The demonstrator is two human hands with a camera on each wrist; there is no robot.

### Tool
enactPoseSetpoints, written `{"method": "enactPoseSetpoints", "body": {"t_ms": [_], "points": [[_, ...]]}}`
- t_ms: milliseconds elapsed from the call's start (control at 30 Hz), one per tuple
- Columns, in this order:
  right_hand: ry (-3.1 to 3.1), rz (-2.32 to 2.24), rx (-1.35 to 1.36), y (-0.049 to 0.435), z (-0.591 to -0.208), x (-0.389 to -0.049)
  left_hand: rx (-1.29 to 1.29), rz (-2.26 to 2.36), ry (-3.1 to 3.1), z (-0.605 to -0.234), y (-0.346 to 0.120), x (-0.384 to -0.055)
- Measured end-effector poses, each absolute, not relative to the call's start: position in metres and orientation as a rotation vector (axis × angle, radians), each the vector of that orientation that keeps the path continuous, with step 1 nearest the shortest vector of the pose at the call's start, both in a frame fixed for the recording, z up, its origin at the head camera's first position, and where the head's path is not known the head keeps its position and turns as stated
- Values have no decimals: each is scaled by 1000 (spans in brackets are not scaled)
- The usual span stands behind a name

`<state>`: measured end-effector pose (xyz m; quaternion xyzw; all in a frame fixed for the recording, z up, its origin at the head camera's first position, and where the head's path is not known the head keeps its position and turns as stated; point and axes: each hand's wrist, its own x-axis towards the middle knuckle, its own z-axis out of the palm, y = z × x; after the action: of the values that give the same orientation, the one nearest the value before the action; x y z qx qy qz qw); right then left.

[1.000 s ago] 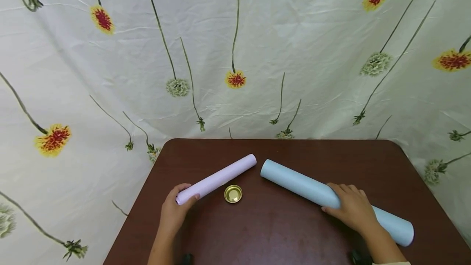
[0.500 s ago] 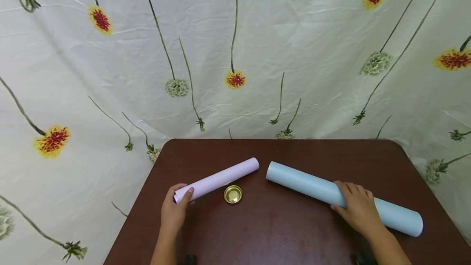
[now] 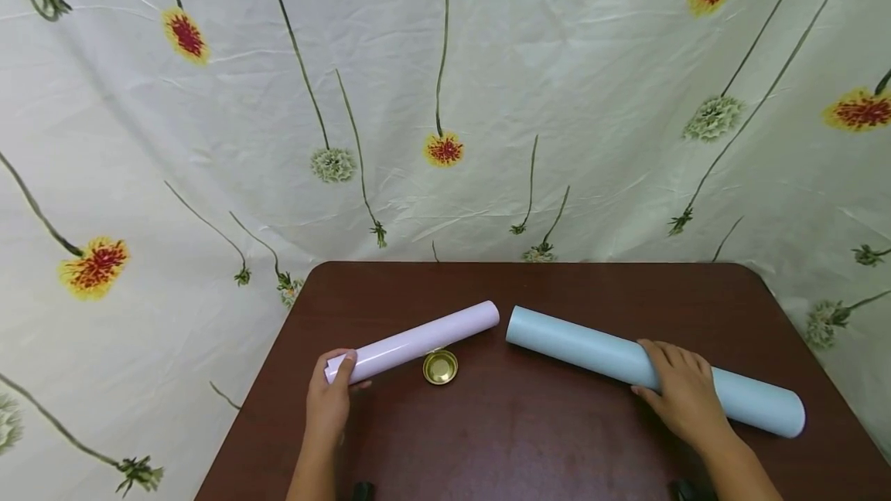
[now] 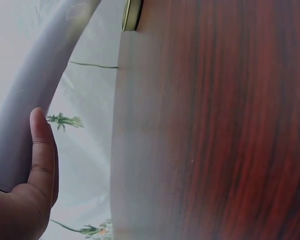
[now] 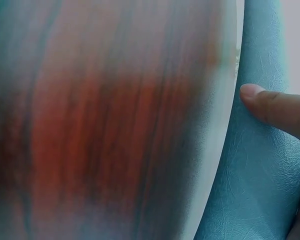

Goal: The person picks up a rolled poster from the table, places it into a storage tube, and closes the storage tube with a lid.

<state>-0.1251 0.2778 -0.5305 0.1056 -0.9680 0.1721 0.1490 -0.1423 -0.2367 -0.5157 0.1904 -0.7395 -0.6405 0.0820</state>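
Note:
My left hand [image 3: 330, 397] grips a pale lilac paper roll [image 3: 425, 336] near its left end, thumb on the near side. The left wrist view has that roll [image 4: 40, 75] slanting upward, raised off the tabletop. A thicker, light blue roll [image 3: 578, 344] lies slantwise on the right, its far end close to the lilac one's tip. My right hand [image 3: 685, 397] holds the blue roll past its middle, fingers over the top and thumb along the near side. From the right wrist, the thumb presses against the textured blue surface [image 5: 255, 170].
A small gold round lid [image 3: 441, 367] sits just in front of the lilac roll. Everything rests on a dark brown wooden table [image 3: 515, 439] with rounded back corners. Behind it hangs a white cloth [image 3: 612, 99] printed with flowers.
The lilac roll has turned flatter and its tip has shifted right. The blue roll and my right hand have slid a little to the right. The lid has stayed put.

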Motion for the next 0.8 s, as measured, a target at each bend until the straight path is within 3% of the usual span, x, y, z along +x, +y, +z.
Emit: {"method": "enactPoseSetpoints", "body": {"t_ms": [800], "points": [[-2721, 531, 351, 277, -530, -126, 559, -1990, -2175, -505, -237, -140]]}}
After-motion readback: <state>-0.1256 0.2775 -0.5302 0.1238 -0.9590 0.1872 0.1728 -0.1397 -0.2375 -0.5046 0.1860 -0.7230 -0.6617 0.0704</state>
